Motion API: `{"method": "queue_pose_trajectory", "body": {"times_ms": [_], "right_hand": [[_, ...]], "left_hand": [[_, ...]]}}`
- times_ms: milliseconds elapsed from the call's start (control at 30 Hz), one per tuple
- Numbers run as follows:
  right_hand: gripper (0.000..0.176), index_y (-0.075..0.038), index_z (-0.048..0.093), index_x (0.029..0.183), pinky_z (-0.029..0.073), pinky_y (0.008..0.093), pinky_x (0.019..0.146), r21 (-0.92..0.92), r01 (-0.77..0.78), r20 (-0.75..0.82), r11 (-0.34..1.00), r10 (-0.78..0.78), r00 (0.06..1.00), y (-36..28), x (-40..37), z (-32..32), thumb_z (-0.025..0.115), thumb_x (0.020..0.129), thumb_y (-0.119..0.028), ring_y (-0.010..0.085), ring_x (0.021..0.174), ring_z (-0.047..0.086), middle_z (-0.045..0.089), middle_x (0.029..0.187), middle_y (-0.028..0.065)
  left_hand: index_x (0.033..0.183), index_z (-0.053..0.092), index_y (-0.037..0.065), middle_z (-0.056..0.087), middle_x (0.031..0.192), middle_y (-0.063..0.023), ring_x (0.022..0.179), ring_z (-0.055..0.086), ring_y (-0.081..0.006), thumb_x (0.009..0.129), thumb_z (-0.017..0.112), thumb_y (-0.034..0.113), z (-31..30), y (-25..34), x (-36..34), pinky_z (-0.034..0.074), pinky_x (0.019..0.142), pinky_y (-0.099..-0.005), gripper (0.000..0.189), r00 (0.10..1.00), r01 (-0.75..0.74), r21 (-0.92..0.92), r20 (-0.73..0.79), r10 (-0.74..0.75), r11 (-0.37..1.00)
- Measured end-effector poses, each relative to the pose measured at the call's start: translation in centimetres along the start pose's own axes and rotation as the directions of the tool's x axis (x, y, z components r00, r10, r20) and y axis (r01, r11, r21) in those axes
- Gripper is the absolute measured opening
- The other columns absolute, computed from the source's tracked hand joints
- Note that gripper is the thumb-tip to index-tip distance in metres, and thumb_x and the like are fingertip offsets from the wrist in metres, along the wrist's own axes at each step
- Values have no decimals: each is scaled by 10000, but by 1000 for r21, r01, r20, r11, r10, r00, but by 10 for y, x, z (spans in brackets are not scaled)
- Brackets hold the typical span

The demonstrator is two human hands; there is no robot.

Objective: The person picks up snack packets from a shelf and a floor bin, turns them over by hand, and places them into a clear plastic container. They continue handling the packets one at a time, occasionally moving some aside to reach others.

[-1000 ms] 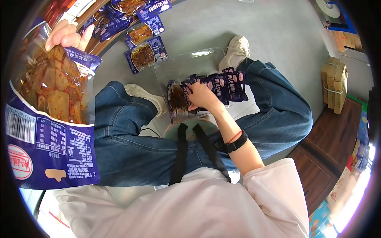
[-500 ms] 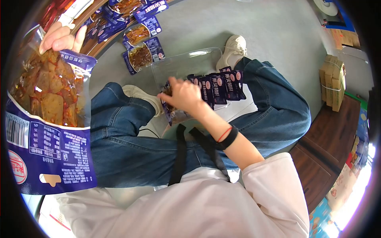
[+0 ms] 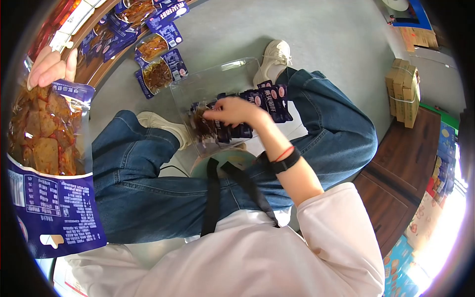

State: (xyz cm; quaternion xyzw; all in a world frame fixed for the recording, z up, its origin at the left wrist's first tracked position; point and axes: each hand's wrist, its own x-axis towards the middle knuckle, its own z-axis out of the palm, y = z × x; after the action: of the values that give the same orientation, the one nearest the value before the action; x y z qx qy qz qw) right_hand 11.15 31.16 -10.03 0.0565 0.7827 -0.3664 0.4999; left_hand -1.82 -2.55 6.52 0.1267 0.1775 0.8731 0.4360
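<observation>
At the far left, my left hand (image 3: 52, 69) pinches the top edge of a large blue-purple food pouch (image 3: 54, 163). Reddish-brown slices show through its clear window, and the arm behind it is hidden. My right hand (image 3: 235, 111) reaches into a clear plastic bin (image 3: 217, 74) between my legs. Its slightly blurred fingers are bent together at a dark food packet (image 3: 202, 131) at the left end of a row. More purple packets (image 3: 272, 99) with white lettering stand overlapping to the right, beneath and beyond that hand.
Several similar pouches (image 3: 161, 74) lie on the floor and on a wooden shelf edge (image 3: 99, 64) at upper left. A strapped stack of cardboard (image 3: 403, 91) stands at right beside a dark wooden cabinet (image 3: 410, 153). My shoes (image 3: 274, 57) flank the bin.
The view has shifted, so most things sit further left. Relative to the bin, my right hand has moved right and its spread thumb has drawn in. The pouch stays in my left hand.
</observation>
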Motion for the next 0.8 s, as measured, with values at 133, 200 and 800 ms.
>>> {"method": "queue_pose_trajectory", "body": {"times_ms": [133,200,800], "right_hand": [[407,28,585,979,510,300,542,-159,-122,-423,980,44,905,63,-6,-55,536,829,-347,174,649,609,623,751,112],[358,14,588,985,504,285,548,-13,-154,-509,988,126,852,103,-10,-67,540,828,-303,155,645,598,626,754,91],[278,13,575,785,426,291,496,52,-159,-526,986,162,835,146,-3,-69,690,676,-216,130,550,528,552,634,52]], "left_hand": [[686,375,106,422,613,19,637,463,-96,903,280,-17,-3,4,-1,133,1099,-264,268,1000,4,30,13,-4,1000],[692,383,106,425,627,23,633,461,-93,905,281,-9,-5,10,-3,137,1098,-270,262,1000,22,62,-20,-20,998],[632,421,126,491,619,17,664,481,-98,879,358,-32,-5,-14,15,140,1079,-268,300,986,36,-62,166,-25,997]]}}
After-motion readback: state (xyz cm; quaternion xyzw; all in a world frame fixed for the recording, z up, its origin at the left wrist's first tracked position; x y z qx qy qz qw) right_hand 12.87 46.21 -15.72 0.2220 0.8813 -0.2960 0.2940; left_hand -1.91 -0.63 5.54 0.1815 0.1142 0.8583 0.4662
